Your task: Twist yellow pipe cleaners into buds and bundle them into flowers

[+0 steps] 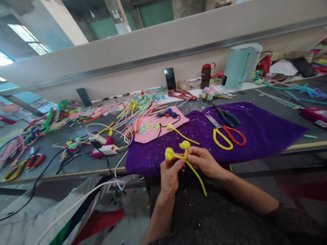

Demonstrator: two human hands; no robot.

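Yellow stem piece: I view it held up at the table's near edge, two ruffled heads on top, a long tail slanting down between the arms.
Left hand: grasping the piece, thumb and fingers pinched just below the left head.
Right hand: pinching the same piece beneath the other head, close beside the left fingertips.
Spare yellow stem: I spot it lying beyond the hands, its head on or beside the edge of a pink sheet.
Glue gun: blue, resting on the pink sheet among small colored clippings.
Scissors: red-and-yellow handled, blades parted, on purple cloth beside green-handled pliers.
Table: in my view, colored stems crowd its left side; a mint kettle, brown bottle and upright phone stand at the back.
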